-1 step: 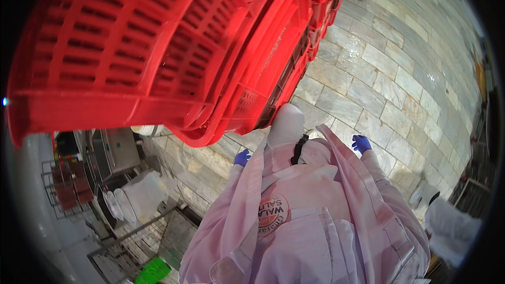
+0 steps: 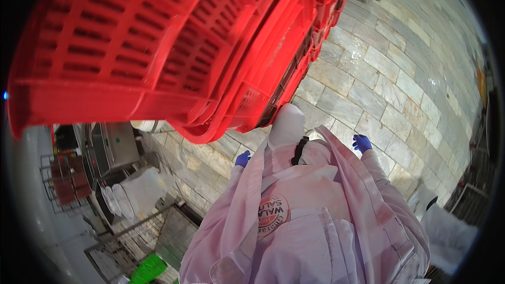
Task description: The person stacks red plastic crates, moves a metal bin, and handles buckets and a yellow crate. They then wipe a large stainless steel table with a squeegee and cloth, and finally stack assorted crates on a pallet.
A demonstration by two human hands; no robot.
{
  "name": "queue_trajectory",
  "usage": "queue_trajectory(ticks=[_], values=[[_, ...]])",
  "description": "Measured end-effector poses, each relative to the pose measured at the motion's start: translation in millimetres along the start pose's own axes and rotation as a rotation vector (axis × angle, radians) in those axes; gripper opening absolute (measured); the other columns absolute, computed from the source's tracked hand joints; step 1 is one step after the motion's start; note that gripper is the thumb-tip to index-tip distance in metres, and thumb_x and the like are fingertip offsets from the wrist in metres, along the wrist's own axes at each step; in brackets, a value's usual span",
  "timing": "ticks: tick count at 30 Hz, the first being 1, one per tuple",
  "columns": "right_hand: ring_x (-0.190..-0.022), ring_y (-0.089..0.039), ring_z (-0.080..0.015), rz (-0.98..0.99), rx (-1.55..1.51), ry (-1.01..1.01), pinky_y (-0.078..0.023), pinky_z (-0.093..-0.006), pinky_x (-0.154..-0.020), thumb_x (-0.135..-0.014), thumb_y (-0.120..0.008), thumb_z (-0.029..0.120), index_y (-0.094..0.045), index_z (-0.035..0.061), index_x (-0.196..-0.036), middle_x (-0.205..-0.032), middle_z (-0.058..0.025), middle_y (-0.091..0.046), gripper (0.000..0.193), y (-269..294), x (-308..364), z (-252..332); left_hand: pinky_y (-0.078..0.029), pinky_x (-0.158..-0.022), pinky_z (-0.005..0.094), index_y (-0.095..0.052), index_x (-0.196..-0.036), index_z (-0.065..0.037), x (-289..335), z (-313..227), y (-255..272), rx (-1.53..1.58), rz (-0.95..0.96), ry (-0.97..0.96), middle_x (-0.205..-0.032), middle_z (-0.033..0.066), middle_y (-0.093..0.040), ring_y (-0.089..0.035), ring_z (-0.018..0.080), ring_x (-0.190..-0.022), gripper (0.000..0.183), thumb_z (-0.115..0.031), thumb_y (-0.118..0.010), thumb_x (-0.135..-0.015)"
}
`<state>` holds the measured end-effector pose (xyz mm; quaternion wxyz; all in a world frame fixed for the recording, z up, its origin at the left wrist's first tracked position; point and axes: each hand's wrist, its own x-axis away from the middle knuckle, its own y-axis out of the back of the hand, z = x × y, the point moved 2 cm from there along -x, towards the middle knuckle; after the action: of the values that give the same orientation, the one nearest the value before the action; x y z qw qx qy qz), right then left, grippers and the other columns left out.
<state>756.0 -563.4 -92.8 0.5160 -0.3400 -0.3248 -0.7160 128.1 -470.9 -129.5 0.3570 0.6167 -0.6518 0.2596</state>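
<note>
My left hand (image 2: 243,158), in a blue glove, hangs beside my coat below the near rim of a red slatted crate (image 2: 79,108). It touches nothing visible, and its small fingers look apart. Out to the right, my right hand (image 2: 361,143), gloved in blue too, hangs over the floor with its fingers loosely spread and nothing in it. The red crate tops a leaning-looking stack of red and dark crates (image 2: 276,81) right in front of me. My pale coat and apron (image 2: 310,184) cover the middle of the view, and a white boot (image 2: 288,121) shows beside the stack.
Wet pale floor tiles (image 2: 379,89) run along the right side. At left are a steel cabinet (image 2: 120,144), a white bucket (image 2: 150,125), white plastic sheeting (image 2: 139,192) and a metal grate (image 2: 129,244) with something green (image 2: 149,269). A white bag (image 2: 447,231) lies at lower right.
The crates and surroundings have shifted slightly in the view. Both hands hang almost as before, holding nothing.
</note>
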Motion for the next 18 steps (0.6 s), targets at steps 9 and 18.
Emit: queue_trajectory(ticks=[9,18], values=[[-0.051,-0.056,-0.0183,0.079,0.24,0.085,-0.045,-0.0315,-0.045,-0.083,-0.052,0.027,-0.058,0.0047,-0.084,-0.068,-0.0122,-0.06,0.023,-25.9,-38.7,57.0,-0.045,-0.056,0.0351,-0.056,-0.114,-0.008,103.2,66.3,-0.7,0.132,-0.317,0.424,-0.1,0.0123,-0.063,-0.06,0.0224,-0.068,0.047,-0.045,-0.052,-0.086],[-0.057,-0.062,-0.0232,0.539,0.993,0.229,-0.048,-0.0362,-0.05,-0.083,-0.053,0.023,-0.061,0.0056,-0.084,-0.07,-0.0125,-0.063,0.019,-158.6,-33.8,94.6,-0.041,-0.051,0.0302,-0.06,-0.11,-0.014,174.7,125.5,29.6,0.584,-0.453,0.29,-0.094,0.0096,-0.063,-0.059,0.019,-0.066,0.035,-0.039,-0.054,-0.086]])
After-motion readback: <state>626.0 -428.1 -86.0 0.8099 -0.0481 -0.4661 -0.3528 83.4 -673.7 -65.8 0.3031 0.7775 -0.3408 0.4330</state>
